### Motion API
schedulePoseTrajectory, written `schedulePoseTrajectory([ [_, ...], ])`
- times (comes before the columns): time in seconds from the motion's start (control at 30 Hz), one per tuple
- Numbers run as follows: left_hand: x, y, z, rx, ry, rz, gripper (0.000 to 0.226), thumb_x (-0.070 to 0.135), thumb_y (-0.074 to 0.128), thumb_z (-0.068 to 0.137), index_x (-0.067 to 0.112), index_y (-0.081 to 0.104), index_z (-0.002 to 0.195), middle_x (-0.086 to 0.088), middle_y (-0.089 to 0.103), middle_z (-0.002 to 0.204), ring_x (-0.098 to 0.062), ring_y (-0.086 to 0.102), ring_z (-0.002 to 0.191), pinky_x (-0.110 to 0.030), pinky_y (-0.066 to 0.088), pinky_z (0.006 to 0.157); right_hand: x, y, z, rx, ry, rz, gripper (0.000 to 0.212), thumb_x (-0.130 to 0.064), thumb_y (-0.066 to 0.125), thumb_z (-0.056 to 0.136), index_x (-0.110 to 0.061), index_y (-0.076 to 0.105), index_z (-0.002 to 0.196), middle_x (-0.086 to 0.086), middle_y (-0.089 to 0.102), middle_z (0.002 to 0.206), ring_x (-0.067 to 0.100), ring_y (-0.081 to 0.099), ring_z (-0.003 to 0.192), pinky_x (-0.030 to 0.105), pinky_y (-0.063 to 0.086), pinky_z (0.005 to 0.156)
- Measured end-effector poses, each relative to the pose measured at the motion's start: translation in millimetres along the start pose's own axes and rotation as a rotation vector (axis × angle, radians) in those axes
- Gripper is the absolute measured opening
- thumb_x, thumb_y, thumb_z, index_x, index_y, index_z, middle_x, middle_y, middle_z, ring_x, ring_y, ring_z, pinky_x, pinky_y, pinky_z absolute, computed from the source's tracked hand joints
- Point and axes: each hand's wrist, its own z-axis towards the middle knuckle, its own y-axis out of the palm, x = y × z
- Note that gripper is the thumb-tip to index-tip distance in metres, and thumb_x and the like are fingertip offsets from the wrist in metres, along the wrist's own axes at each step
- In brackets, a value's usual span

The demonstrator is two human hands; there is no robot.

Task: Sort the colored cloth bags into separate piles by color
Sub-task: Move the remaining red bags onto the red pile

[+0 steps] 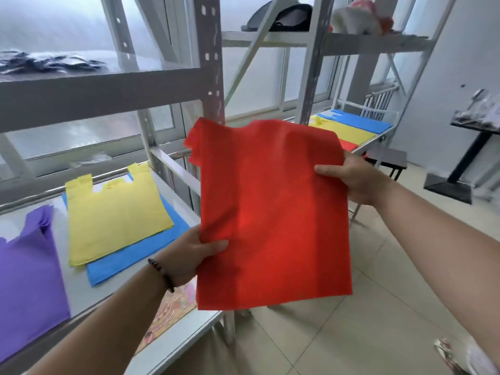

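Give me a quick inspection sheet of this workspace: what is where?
Surface: grey shelf table on the left; a second table farther back.
Job's things: red bag held up in the air; yellow bag lying on a blue bag; purple bag beside them; blue, yellow and red piles on the far table.
Clutter: dark items on upper shelves.
Grips: left hand and right hand each pinch a red bag edge.
Cables: nothing seen.
Surroundings: windows, tiled floor.

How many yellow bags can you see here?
2: one yellow bag lying on a blue bag on the near shelf, another yellow bag on the far shelf. Either may be a stack hiding more.
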Motion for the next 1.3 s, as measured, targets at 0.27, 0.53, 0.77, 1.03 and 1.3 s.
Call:
schedulePoseTrajectory([
  [0.27, -11, 104, 124, -0.159, -0.065, 0.028, 0.083, 0.017, 0.093, 0.034, 0.008, 0.059, 0.11, -0.004, 0.076, 0.088, -0.014, 0.072, 0.072, -0.028, 0.06, 0.065, 15, -155, -16, 0.297, 0.142, 0.008, 0.03, -0.002, 0.052, 0.091, -0.012, 0.054, 0.12, 0.006, 0.069, 0.094, 0.013, 0.072, 0.068, 0.026, 0.059, 0.061],
  [0.53, -27, 216, 261, -0.202, -0.082, 0.054, 0.041, -0.011, 0.063, 0.071, 0.015, 0.06, 0.102, 0.001, 0.076, 0.081, -0.012, 0.071, 0.065, -0.026, 0.06, 0.061, 23, -316, 1, 0.397, 0.185, 0.044, 0.026, -0.001, 0.051, 0.092, -0.021, 0.058, 0.107, 0.005, 0.068, 0.095, 0.013, 0.072, 0.067, 0.026, 0.059, 0.059],
  [0.77, -28, 272, 354, -0.166, -0.062, 0.051, 0.054, -0.011, 0.062, 0.069, 0.017, 0.055, 0.115, 0.0, 0.076, 0.086, -0.012, 0.071, 0.069, -0.027, 0.06, 0.063, 25, -414, 60, 0.363, 0.233, 0.01, 0.023, -0.007, 0.051, 0.093, -0.022, 0.059, 0.108, 0.004, 0.067, 0.103, 0.022, 0.065, 0.092, 0.035, 0.053, 0.078],
  [1.03, -18, 271, 464, -0.077, -0.063, -0.038, 0.101, 0.025, 0.096, 0.013, 0.015, 0.058, 0.106, -0.002, 0.076, 0.084, -0.015, 0.072, 0.066, -0.027, 0.058, 0.056, 40, -487, 179, 0.278, 0.23, -0.027, 0.034, -0.008, 0.053, 0.092, -0.02, 0.053, 0.124, 0.008, 0.066, 0.11, 0.025, 0.064, 0.097, 0.039, 0.053, 0.083],
  [1.3, 6, 254, 598, 0.02, -0.043, -0.073, 0.1, 0.025, 0.096, 0.017, 0.017, 0.059, 0.11, -0.002, 0.075, 0.092, -0.015, 0.072, 0.069, -0.03, 0.06, 0.06, 39, -557, 341, 0.093, 0.258, -0.1, 0.041, -0.017, 0.06, 0.088, -0.03, 0.051, 0.125, 0.005, 0.062, 0.121, 0.028, 0.059, 0.112, 0.049, 0.047, 0.099],
])
